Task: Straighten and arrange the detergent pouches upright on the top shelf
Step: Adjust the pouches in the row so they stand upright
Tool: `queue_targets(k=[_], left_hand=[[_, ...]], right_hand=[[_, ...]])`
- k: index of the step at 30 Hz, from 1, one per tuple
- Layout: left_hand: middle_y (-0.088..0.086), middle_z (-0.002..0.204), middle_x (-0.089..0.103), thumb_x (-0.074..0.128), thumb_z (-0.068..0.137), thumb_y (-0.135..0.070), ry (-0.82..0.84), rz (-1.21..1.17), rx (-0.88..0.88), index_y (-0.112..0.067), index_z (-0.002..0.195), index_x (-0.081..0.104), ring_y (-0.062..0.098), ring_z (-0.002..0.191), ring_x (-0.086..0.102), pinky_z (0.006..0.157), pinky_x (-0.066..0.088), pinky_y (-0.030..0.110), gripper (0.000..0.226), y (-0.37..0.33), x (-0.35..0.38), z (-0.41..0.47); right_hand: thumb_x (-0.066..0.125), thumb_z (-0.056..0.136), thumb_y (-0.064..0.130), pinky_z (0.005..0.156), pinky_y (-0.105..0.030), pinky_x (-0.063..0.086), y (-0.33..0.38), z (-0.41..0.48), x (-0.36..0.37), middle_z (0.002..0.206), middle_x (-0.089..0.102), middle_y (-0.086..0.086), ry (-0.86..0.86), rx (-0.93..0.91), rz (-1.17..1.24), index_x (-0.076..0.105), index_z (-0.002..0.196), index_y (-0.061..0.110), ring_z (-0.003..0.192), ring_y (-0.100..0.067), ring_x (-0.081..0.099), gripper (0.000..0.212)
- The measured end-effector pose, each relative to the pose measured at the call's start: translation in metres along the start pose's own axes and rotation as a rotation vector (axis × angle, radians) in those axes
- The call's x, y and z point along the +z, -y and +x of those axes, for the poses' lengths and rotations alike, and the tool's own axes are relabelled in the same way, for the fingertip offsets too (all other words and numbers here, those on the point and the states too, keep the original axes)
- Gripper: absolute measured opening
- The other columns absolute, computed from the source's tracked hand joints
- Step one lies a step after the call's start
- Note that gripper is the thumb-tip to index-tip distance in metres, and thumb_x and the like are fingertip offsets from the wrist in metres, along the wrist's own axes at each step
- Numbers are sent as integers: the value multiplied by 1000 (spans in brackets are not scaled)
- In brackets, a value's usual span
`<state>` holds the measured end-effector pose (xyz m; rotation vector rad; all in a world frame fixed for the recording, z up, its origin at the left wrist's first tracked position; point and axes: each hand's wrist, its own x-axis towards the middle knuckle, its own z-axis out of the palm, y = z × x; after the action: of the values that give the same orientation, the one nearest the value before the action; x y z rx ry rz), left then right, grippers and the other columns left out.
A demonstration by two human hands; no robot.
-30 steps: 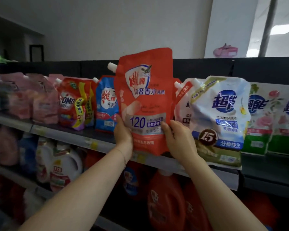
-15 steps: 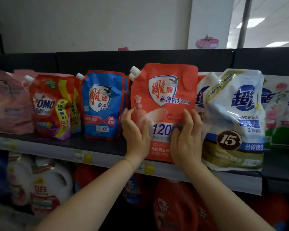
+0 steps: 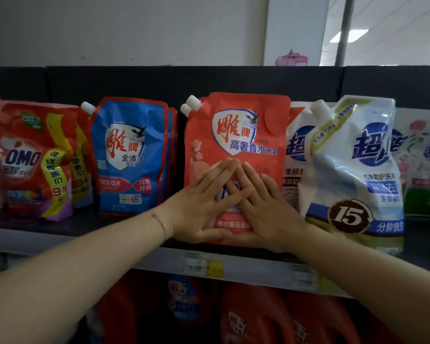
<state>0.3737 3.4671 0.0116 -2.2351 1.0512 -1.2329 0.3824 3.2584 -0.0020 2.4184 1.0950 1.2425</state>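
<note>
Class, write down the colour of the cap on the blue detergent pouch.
White. The round cap on the blue plastic detergent pouch shows best in the head view.

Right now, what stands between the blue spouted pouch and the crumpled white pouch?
Head view: the orange-red spouted pouch, left hand and right hand flat against it.

A: Where is there room on the top shelf (image 3: 85, 240)?
B: A narrow dark slot between the blue Diao pouch (image 3: 132, 155) and the red Diao pouch (image 3: 236, 135). The shelf floor in front of the blue one is bare too.
A: And to the right of the red one?
B: Closed. The white-and-blue Chaoneng pouch (image 3: 353, 170) bulges forward to the shelf's front edge, and a second pouch with the same logo (image 3: 296, 150) sits against the red one's side.
A: Above?
B: Open air over the pouch tops, in front of the black back panel (image 3: 134, 80); only the white spouts (image 3: 193, 103) jut up at the left corners
</note>
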Motion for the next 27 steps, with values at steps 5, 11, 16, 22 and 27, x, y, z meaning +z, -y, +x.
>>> queue_targets(k=[5,11,16,22,27], left_hand=[[20,157,-9,18,96,-61,-62,39,30,-28,152,2,35,146,-8,118,1,50,67,21,31,-3],[14,157,-19,19,97,-59,-114,55,-29,-32,152,-1,29,146,-11,118,-8,44,64,33,51,-13],[22,156,2,18,97,-61,-34,22,-77,-31,152,4,29,146,-11,118,-3,43,64,27,41,-14],[24,156,7,26,95,-61,38,-16,-113,-28,152,12,35,146,4,118,6,43,67,17,17,-24],[14,159,0,29,92,-65,72,-105,-123,-35,152,2,27,147,2,116,11,41,72,14,-4,-35]], right_hand=[[23,84,78,115,-44,10,1,16,21,157,8,-15,-51,18,-73,15,151,11,146,-28,6,95],[23,84,77,115,-41,12,7,32,37,157,14,-11,-41,52,-118,21,151,14,146,-24,13,92],[19,84,76,116,-42,7,11,32,28,157,10,-11,37,65,-70,20,150,12,146,-23,8,92],[26,85,77,109,-34,-25,15,31,2,151,-33,0,206,9,69,-19,149,22,139,-16,-34,96],[40,89,67,108,-32,-24,26,22,-17,151,-34,2,190,-32,199,-20,148,23,138,-14,-35,95]])
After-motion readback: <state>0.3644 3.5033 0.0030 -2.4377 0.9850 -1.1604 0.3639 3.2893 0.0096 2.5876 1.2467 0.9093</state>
